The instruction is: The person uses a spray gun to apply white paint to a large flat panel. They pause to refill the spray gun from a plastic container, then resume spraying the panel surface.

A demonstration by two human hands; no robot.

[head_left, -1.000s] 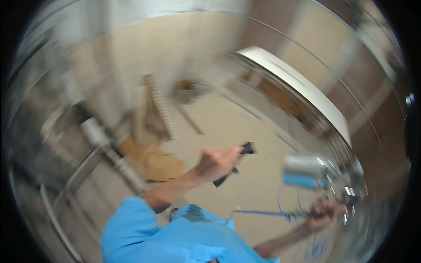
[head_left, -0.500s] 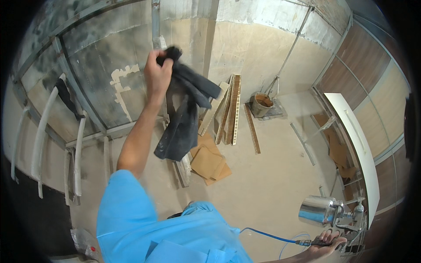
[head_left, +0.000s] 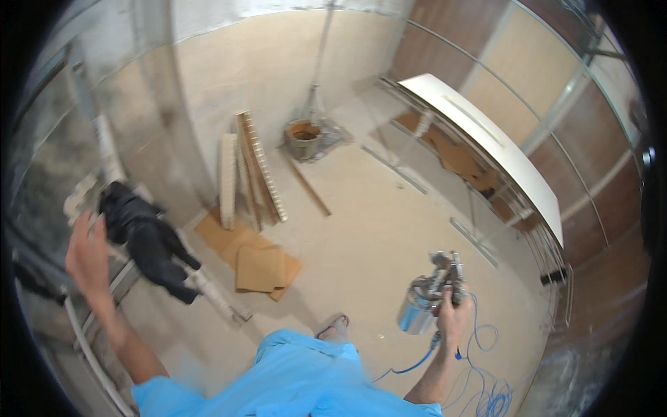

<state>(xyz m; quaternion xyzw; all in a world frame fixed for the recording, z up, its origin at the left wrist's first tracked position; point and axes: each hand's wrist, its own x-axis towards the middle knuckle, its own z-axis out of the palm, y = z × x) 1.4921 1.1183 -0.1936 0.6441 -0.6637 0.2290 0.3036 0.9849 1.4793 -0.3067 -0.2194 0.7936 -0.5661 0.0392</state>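
Note:
A black cloth (head_left: pixel 149 243) hangs draped over a pale wrapped bar at the left, its lower end dangling. Just beside it, my left hand (head_left: pixel 89 257) is raised with fingers stretched out and apart, holding nothing. My right hand (head_left: pixel 453 316) is wrapped round the handle of a spray gun (head_left: pixel 438 285). The gun has a shiny metal cup (head_left: pixel 417 309) hanging under it, tilted. A blue air hose (head_left: pixel 417 361) runs from the bottom of its handle.
A long white panel (head_left: pixel 486 139) lies on a rack to the right. Wooden strips (head_left: pixel 257 167) lean on the far wall near a dirty bucket (head_left: pixel 303 142). Brown cardboard sheets (head_left: pixel 260 270) and a metal strip (head_left: pixel 396 169) lie on the floor. Hose coils (head_left: pixel 495 399) lie lower right.
My left hand has let go of the black cloth, which now hangs on the bar. The view has turned rightward. My right hand has brought the spray gun in front of me.

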